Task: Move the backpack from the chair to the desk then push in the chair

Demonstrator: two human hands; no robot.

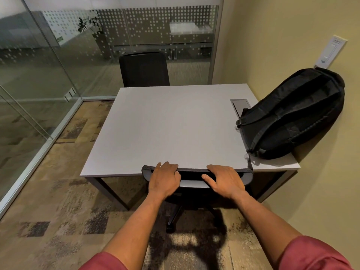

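The black backpack lies on the right side of the grey desk, leaning against the wall with its straps facing me. The near chair stands tucked under the desk's front edge, so only the top of its black backrest and part of its base show. My left hand grips the left part of the backrest's top edge. My right hand lies over the right part of the same edge, fingers curled over it.
A second black chair stands at the desk's far side. A glass wall runs along the left and back. The beige wall on the right carries a white switch plate. A cable hatch sits in the desk beside the backpack.
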